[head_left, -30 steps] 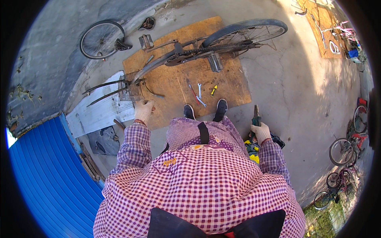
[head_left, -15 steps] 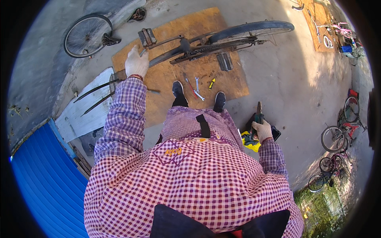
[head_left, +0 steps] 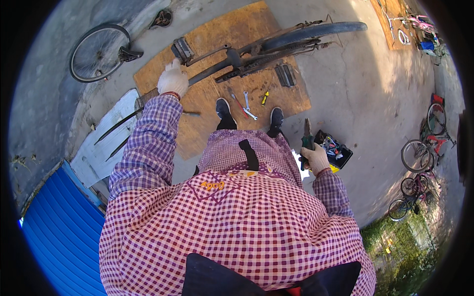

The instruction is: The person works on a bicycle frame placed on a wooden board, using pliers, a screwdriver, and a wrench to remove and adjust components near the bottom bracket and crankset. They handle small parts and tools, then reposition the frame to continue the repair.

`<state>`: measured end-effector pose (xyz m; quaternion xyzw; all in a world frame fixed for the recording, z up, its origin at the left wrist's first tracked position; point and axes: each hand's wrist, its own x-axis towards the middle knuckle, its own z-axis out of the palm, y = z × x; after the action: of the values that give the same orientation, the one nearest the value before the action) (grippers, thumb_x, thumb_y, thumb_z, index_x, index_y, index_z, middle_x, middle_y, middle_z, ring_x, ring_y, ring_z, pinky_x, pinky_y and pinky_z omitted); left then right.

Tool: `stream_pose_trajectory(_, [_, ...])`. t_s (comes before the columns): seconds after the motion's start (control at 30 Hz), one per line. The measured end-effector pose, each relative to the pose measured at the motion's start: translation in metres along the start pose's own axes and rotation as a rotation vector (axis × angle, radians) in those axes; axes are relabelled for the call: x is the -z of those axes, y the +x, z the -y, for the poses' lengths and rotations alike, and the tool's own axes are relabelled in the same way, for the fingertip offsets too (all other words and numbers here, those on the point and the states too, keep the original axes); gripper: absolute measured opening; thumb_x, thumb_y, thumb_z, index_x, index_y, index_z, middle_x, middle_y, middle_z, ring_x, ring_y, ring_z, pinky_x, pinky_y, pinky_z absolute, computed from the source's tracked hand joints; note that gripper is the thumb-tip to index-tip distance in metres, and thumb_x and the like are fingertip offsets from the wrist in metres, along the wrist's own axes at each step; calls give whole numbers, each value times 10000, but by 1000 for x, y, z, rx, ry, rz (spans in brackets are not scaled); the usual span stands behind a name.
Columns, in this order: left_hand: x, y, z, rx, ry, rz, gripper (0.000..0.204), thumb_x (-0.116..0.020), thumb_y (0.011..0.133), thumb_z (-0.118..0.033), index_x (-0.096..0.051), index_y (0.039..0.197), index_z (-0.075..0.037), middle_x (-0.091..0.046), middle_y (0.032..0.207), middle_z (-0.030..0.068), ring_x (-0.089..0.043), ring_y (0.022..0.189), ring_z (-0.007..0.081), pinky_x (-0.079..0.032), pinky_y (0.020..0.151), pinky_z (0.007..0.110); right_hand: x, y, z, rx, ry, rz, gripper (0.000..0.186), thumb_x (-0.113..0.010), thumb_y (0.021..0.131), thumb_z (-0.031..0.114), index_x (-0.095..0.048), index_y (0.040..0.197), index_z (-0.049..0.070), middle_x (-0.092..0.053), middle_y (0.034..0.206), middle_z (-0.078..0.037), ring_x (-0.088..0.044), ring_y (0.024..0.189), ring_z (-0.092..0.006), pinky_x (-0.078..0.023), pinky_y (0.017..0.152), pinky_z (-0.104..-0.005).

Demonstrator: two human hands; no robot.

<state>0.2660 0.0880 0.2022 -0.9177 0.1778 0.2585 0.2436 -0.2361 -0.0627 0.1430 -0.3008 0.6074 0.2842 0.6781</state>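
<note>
Carried since the earliest frame from near the fork to farther out: white-knit-gloved left hand (head_left: 173, 81), now over the worn, dark, tubular bicycle frame (head_left: 210, 73). Seemingly steadying or turning that frame, set across a scuffed, tan plywood board (head_left: 202, 93); next move probably calls for a firm left hold before bringing a tool in.

Far left, loose spoked wheel (head_left: 99, 53) with thin black tyre. Nearer, slim, gently curved dark fork blades (head_left: 118, 126) above a chalky white board (head_left: 89, 165). Left fingers curled downward beside a blocky black pedal (head_left: 182, 51); impossible to tell how tightly closed, with the undersides hidden. Mid-board, smooth silver wrenches (head_left: 246, 100) and a yellow-handled screwdriver (head_left: 265, 98). Far right, rounded black rear tyre (head_left: 316, 32). Near right, white-gloved right hand (head_left: 316, 158) closed around green-handled, rusty-tipped pliers (head_left: 307, 143), pointing away, beside an open black toolbox (head_left: 343, 163).
</note>
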Motion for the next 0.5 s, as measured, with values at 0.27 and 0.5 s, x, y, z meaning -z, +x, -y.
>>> stream_pose_trajectory(0.27, [-2,19,-8,-234,252,-145,607,-581,967,-139,-443,1557,-181,-404,1627,163,-518,1387,382,-481,1118,501,25,17,10,37,36,-46,298,-719,916,141,-640,1134,-47,-665,814,-80,-598,591,-120,-427,456,-265])
stream_pose_trajectory(0.5, [19,4,25,-101,72,-61,545,-559,979,-210,-499,1516,-142,-487,1545,181,-555,1349,401,-477,1112,509,27,2,11,61,-35,-65,301,-702,937,157,-643,1148,-49,-676,865,-85,-639,662,-132,-466,485,-263])
